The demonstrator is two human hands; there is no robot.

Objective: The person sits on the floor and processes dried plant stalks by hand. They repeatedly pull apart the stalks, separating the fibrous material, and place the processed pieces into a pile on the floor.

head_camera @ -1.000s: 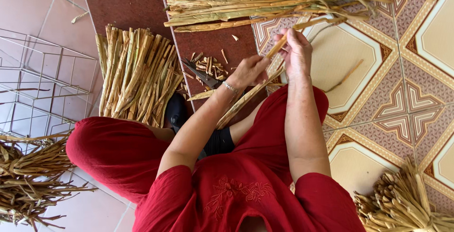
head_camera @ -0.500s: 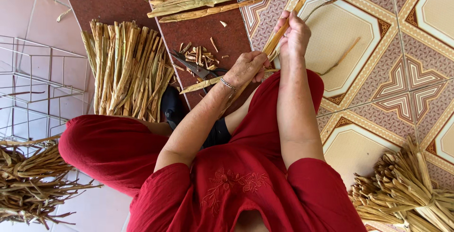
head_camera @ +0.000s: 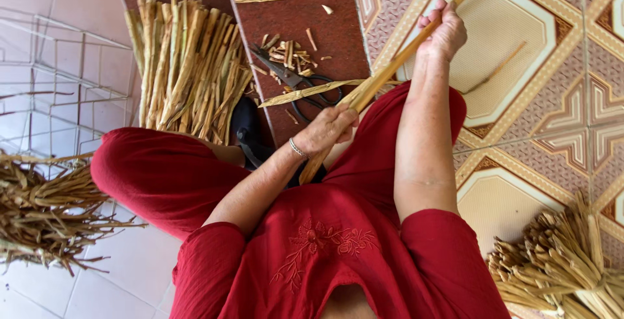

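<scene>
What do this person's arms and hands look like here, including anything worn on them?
Both arms are bare from above the elbow down, with short red sleeves that match the red embroidered top. The left hand has a thin silver bangle at its wrist. The right hand shows no glove, ring or band that can be made out. No gloves on either hand.

red clothing (head_camera: pixel 338 260), tan stalk (head_camera: pixel 390 75), perhaps black scissors (head_camera: pixel 296 85)
</scene>
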